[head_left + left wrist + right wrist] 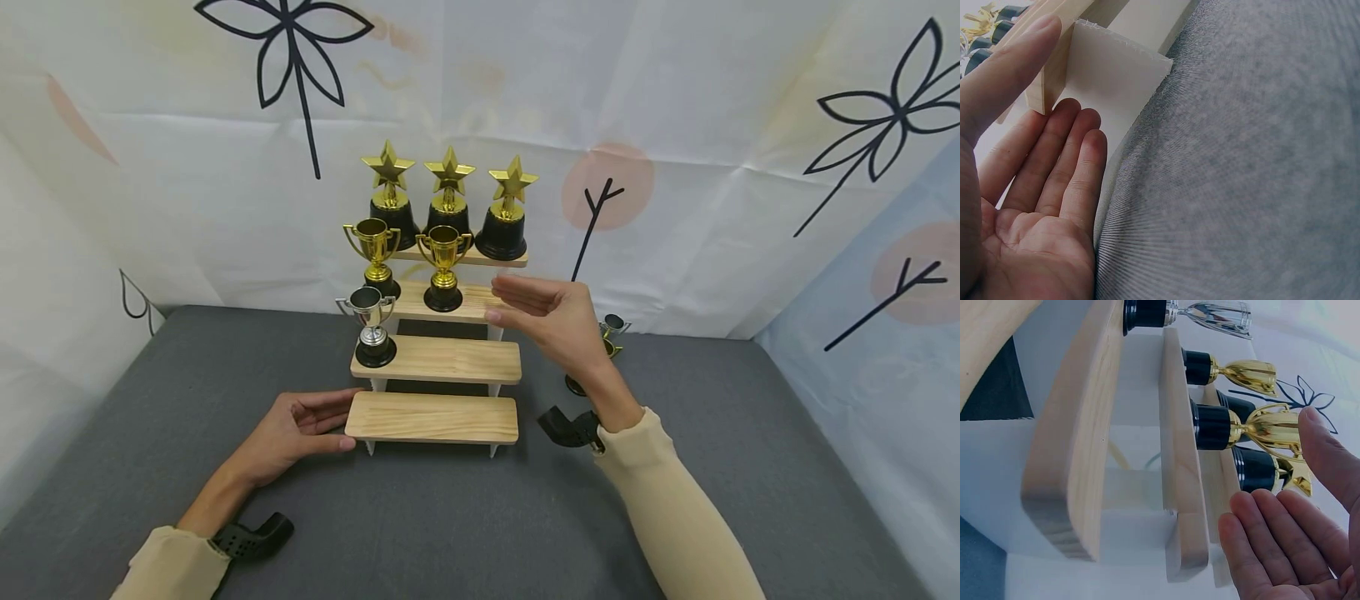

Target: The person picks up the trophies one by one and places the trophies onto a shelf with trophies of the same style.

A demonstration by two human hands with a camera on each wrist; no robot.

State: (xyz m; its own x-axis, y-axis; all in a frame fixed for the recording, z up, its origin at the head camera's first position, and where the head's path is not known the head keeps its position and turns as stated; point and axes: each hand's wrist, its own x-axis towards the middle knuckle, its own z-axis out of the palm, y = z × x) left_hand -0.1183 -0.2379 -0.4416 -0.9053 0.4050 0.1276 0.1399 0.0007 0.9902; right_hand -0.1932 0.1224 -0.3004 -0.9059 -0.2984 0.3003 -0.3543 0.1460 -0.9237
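Observation:
A stepped wooden stand [431,418] with four shelves holds trophies. Three gold star trophies [450,179] line the top shelf. Two gold cups [442,250] stand on the shelf below, at its left and middle. One silver cup [371,312] is at the left of the third shelf; the lowest shelf is bare. My left hand [288,437], fingers extended, is at the left end of the lowest shelf, fingertips by the edge [1054,81]. My right hand [555,321], fingers straight and holding nothing, is at the right end of the second shelf [1188,487], beside the gold cup [1260,430].
Behind my right wrist, more cups [612,325] are partly hidden on the grey table [300,350], right of the stand. A patterned white cloth [690,192] hangs behind the table and along both sides.

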